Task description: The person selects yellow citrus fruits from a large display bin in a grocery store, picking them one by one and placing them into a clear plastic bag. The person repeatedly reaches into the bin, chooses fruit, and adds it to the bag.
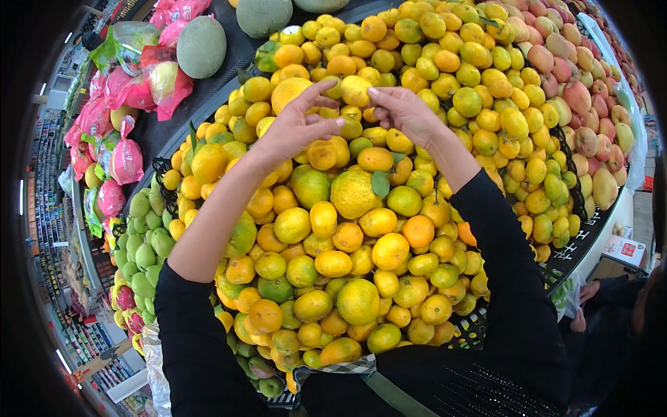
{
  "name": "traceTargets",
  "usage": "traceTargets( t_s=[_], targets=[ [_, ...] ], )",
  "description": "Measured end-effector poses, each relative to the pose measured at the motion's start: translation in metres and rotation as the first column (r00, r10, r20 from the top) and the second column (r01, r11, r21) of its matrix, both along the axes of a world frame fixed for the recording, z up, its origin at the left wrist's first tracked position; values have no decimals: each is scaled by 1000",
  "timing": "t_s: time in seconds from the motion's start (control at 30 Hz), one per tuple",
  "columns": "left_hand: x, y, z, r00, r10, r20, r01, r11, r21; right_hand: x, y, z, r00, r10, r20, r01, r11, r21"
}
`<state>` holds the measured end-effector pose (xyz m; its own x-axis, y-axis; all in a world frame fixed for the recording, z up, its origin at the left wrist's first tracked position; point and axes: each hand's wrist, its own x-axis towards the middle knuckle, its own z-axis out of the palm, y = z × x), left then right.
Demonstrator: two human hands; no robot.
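A large heap of yellow, orange and greenish mandarins (333,262) lies before me. My right hand (404,112) pinches the right side of a yellow mandarin (356,91) between thumb and fingertips, at the far part of the heap. To its left my left hand (305,122) reaches over the fruit with its fingers apart and nothing in them. A big orange citrus fruit (289,95) sits just behind the left hand and is partly hidden by it. In the middle of the heap, a large rough-skinned citrus fruit (354,194) has a green leaf (380,184) against it.
Red-and-yellow apples (578,96) adjoin the heap on the right. Green mangoes (146,255) lie at left, with pink-bagged fruit (126,159) and a grey-green melon (201,47) farther back. A person's hand (590,292) holds a plastic bag at the right edge.
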<state>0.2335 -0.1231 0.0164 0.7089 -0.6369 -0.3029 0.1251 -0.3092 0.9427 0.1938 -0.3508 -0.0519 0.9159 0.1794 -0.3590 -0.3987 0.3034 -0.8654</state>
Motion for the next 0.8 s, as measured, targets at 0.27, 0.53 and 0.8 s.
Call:
traceTargets(
  t_s=[0.27, 0.53, 0.8],
  targets=[
    [3, 0, 5, 981, 58, 187, -99, 971, 219, 20, 32, -16, 932, -181, 313, 300, 870, -391],
    [31, 31, 11, 913, 393, -105, -400, 915, -57, 76, 11, -40, 942, -246, 228, 305, 342, -889],
    [63, 70, 4, 792, 510, -336, -595, 768, -238, 85, 2, -51, 951, -95, 295, 297, 5, -955]
  ],
)
